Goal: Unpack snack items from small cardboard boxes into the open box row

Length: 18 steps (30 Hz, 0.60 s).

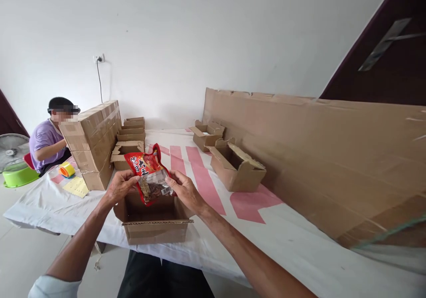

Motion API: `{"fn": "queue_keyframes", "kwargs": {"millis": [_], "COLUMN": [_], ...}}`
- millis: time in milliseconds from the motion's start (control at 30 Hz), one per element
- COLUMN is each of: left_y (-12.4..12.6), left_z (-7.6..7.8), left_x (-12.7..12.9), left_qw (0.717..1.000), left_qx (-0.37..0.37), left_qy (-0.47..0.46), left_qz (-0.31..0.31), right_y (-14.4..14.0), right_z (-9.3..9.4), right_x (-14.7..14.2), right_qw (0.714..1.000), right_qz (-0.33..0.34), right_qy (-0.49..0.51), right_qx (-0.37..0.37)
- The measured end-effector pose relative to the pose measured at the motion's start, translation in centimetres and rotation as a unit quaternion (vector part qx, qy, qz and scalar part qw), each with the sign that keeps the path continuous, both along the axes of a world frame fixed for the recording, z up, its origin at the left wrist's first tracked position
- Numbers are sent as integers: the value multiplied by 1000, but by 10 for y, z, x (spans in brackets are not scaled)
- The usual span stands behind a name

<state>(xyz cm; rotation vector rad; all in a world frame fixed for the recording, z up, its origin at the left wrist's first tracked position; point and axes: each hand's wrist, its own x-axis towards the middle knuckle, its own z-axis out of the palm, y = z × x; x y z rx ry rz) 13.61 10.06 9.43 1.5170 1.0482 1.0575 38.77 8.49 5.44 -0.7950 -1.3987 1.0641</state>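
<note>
I see both hands, left hand (120, 187) and right hand (183, 190), grip closed on red snack packet (149, 173), held over open carton (153, 220) on worktop (293, 236)

Bare cloth (293, 231) is seen right of the open box (155, 220); the right side is walled by cardboard sheets (333, 156).

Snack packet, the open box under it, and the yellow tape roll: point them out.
snack packet (148, 173), head view, red printed front.
open box (156, 233), head view, near wall.
yellow tape roll (67, 169), head view, outer side.
</note>
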Motion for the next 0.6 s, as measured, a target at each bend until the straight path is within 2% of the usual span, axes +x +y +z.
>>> {"fn": "queue_keyframes", "kwargs": {"millis": [167, 433, 600], "left_y": [12, 26, 34], "left_z": [4, 3, 3], "left_x": [6, 7, 9], "left_qw": [1000, 1000, 1000], "left_qx": [8, 3, 3], "left_qy": [-8, 3, -3], "left_qz": [-6, -3, 4], "right_y": [14, 29, 38], "right_z": [-4, -14, -18], "right_x": [-4, -3, -1], "right_qw": [998, 994, 988], "right_qz": [44, 42, 74], "right_qy": [46, 87, 114], "right_qx": [-26, -48, -76]}}
